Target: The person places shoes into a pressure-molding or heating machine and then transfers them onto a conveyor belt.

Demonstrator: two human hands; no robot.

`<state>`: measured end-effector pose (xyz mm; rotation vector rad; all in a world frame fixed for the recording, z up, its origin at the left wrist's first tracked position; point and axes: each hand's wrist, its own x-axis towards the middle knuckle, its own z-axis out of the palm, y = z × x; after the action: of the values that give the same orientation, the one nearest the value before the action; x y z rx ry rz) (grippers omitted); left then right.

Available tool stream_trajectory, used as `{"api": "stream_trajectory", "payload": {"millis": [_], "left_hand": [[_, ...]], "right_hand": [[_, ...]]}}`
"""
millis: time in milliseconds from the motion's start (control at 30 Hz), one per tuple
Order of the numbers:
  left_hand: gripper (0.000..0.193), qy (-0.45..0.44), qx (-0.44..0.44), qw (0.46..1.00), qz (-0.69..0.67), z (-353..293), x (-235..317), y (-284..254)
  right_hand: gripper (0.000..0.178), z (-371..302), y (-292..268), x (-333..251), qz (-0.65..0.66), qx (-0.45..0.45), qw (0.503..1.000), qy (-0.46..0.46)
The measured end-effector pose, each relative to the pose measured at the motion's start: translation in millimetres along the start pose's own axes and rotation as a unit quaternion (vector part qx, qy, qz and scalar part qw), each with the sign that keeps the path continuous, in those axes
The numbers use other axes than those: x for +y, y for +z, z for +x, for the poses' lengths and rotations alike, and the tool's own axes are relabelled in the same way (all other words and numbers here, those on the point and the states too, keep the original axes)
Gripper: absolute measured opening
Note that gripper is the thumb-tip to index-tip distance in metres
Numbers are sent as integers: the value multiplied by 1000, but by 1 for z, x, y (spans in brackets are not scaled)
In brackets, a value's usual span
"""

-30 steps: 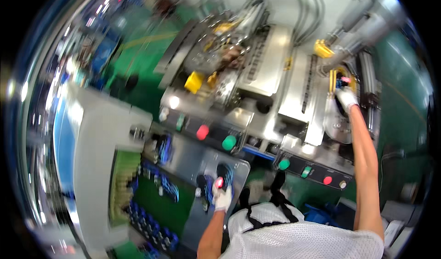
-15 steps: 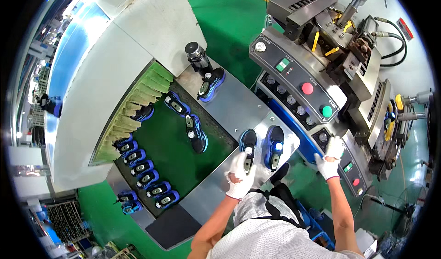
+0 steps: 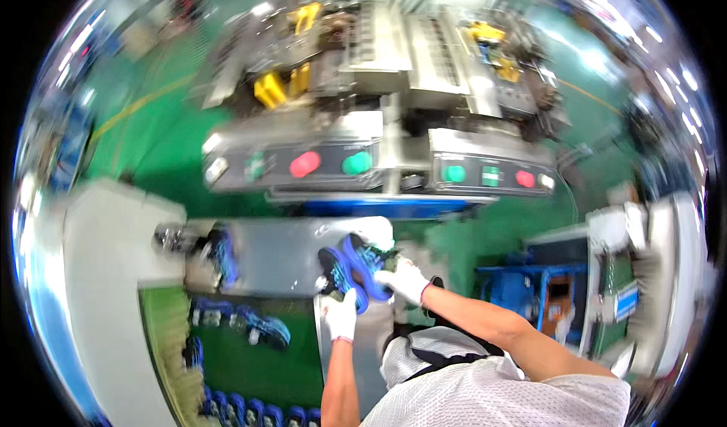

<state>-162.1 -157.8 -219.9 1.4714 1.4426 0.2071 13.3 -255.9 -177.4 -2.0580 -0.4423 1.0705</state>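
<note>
Two black-and-blue sports shoes are side by side over the right end of the grey metal table [image 3: 284, 260]. My left hand [image 3: 340, 318], in a white glove, grips the near end of the left shoe [image 3: 341, 269], with the thumb up along it. The right shoe [image 3: 363, 264] leans against the left one, its blue sole edge showing. My right hand [image 3: 407, 281], also gloved, is closed at the right side of that shoe; its fingertips are partly hidden and blurred.
Ahead stands a double machine with a left control panel [image 3: 303, 162] and a right control panel [image 3: 492, 173]. Several shoes lie on the green conveyor belt [image 3: 280, 370] at left. Another shoe [image 3: 223, 256] stands at the table's far left. A blue rack [image 3: 522, 283] is at right.
My view has swung right to face the machine. My right hand has come from the machine panel to the right shoe. The two shoes are now turned and close together between my hands.
</note>
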Motion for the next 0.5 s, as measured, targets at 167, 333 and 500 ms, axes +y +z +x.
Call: {"api": "stream_trajectory", "payload": {"millis": [167, 333, 500], "left_hand": [[89, 103, -134, 980, 102, -61, 66, 61], [86, 275, -330, 873, 231, -165, 136, 173], [83, 364, -542, 733, 189, -278, 227, 296]], "right_hand": [[89, -98, -85, 46, 129, 96, 980, 113], [77, -207, -167, 169, 430, 324, 841, 48], [79, -342, -264, 173, 531, 579, 618, 42]]}}
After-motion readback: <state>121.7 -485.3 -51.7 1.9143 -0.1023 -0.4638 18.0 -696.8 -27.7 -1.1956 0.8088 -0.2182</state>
